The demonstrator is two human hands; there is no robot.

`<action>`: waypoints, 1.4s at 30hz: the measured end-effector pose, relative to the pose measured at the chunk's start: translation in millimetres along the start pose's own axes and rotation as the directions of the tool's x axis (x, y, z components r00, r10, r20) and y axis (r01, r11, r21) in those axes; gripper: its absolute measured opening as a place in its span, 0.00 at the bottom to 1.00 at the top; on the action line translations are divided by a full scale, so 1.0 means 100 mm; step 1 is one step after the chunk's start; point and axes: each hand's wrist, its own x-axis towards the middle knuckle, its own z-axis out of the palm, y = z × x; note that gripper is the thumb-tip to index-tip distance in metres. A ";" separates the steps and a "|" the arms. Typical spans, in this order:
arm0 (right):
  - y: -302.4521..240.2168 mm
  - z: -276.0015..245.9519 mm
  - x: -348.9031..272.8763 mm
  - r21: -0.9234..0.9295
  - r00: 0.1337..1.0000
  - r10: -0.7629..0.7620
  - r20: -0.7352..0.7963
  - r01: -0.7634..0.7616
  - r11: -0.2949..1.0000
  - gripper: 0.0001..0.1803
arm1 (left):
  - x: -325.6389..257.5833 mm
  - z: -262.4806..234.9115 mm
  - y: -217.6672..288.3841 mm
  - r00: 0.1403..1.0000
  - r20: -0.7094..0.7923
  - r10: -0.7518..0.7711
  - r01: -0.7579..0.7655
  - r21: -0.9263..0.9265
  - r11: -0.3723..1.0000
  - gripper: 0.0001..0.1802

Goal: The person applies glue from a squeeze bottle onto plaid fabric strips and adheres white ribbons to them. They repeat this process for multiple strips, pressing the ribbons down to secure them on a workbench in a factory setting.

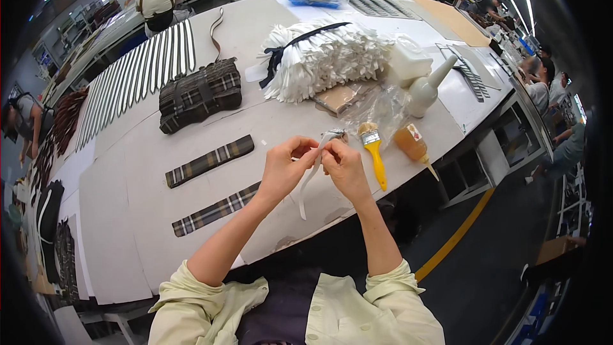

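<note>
Hands, left [285, 169] and right [343, 165], pinched shut on a white strip [311, 176] just left of the yellow-handled brush [374, 151]; the dangling end might slip or twist

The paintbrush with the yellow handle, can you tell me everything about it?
The paintbrush lies flat on the grey table, just right of the person's right hand, not touching it. It has pale bristles, a shiny metal band and a yellow handle pointing toward the person. A clear plastic bag lies behind its bristles.
</note>
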 end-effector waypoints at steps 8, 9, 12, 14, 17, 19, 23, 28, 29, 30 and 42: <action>0.01 0.13 0.02 0.061 1.000 0.017 -0.011 -0.016 0.998 0.07 | -0.01 0.04 -0.13 0.983 -0.120 0.140 -0.124 0.132 0.983 0.09; -0.02 0.14 0.01 0.044 0.999 -0.020 -0.029 0.022 0.999 0.07 | 0.00 0.03 -0.13 0.992 -0.112 0.064 -0.057 0.063 0.996 0.09; 0.07 0.18 0.01 -0.033 0.993 -0.101 -0.065 0.099 0.995 0.07 | 0.01 -0.02 -0.15 0.993 -0.075 -0.095 0.087 -0.101 0.991 0.08; 0.12 0.19 0.01 -0.040 0.992 -0.102 -0.068 0.099 0.994 0.08 | 0.00 -0.04 -0.17 0.992 -0.057 -0.110 0.100 -0.152 0.983 0.07; 0.18 0.20 0.01 0.043 0.998 -0.033 -0.046 0.035 0.998 0.09 | -0.03 -0.06 -0.18 0.997 -0.051 -0.056 0.048 -0.139 0.989 0.08; 0.23 0.22 0.01 0.122 0.999 0.012 -0.035 -0.007 0.993 0.09 | -0.02 -0.06 -0.21 0.998 -0.055 0.003 -0.006 -0.057 0.998 0.08; 0.29 0.26 -0.01 0.233 0.997 0.075 -0.031 -0.065 0.970 0.09 | -0.02 -0.10 -0.26 1.000 -0.022 -0.010 0.010 -0.009 1.000 0.08; 0.11 0.36 -0.04 -0.046 0.989 -0.114 -0.091 0.110 0.993 0.06 | -0.06 -0.16 -0.29 0.999 -0.039 0.006 -0.004 0.058 0.998 0.09; 0.11 0.39 -0.04 -0.115 0.982 -0.161 -0.101 0.149 0.982 0.05 | -0.07 -0.17 -0.29 0.998 -0.052 0.036 -0.031 0.101 0.994 0.09; 0.12 0.40 -0.04 -0.187 0.972 -0.209 -0.110 0.186 0.964 0.05 | -0.08 -0.18 -0.30 0.999 -0.046 -0.006 0.009 0.061 0.998 0.08; 0.01 0.40 0.46 0.058 0.973 -0.088 -0.215 0.103 0.993 0.06 | -0.40 -0.61 0.00 0.949 -0.177 -0.262 0.166 -0.426 0.889 0.03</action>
